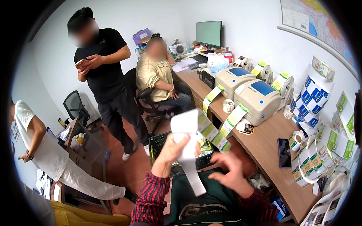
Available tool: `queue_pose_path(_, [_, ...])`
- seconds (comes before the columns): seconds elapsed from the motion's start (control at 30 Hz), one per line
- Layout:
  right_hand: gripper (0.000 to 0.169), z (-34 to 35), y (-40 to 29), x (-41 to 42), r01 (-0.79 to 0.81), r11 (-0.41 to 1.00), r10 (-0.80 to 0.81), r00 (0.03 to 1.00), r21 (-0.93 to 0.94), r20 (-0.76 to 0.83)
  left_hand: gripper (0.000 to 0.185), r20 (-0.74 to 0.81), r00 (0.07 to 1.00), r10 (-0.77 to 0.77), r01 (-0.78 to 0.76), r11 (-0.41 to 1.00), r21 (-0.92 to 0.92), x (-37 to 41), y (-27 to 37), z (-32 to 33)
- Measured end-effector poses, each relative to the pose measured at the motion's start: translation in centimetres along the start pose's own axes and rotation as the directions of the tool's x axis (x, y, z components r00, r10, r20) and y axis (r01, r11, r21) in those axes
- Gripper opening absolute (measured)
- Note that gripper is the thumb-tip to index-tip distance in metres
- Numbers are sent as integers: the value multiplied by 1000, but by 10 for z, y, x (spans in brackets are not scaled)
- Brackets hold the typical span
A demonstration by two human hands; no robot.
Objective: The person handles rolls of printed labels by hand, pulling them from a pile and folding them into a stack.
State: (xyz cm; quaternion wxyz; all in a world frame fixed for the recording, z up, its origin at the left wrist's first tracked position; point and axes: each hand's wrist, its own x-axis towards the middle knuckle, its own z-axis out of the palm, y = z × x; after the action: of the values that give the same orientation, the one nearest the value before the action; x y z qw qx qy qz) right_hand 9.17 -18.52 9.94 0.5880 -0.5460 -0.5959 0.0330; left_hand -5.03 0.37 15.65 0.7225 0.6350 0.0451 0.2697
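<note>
My left hand [171, 149] grips a folded strip of labels [185, 132] with its thumb on the white backing side. One tail of the strip hangs down towards my lap, and a green printed end [216, 135] swings out to the right, blurred. Fingers apart and blurred, my right hand [230, 171] holds nothing, just below that printed end. Under the strip stands a black plastic crate [159, 141] holding several printed labels [205, 145]. A green apron [183, 183] covers my lap.
Along the right runs a wooden desk [271, 141] with two label printers [256, 101] [233, 80], label rolls [284, 83] and a phone [284, 152]. One person [107, 67] stands holding a phone; another [155, 79] sits by the monitor [208, 34]. A person in white [42, 141] is at the left.
</note>
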Motion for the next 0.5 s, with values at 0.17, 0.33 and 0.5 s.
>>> queue_pose_path(0.17, [104, -38, -39, 62, 260, 965, -253, 958, -34, 131, 21, 221, 948, -228, 193, 967, 169, -51, -7, 35])
queue_pose_path(0.33, [106, -19, -30, 30, -245, 893, -27, 809, 378, 588, 26, 315, 931, -183, 152, 981, 120, -60, -29, 26])
queue_pose_path(0.5, [64, 2, -30, 20, 5, 953, -106, 942, 303, 318, 27, 335, 942, -14, -72, 967, 245, -52, -56, 24])
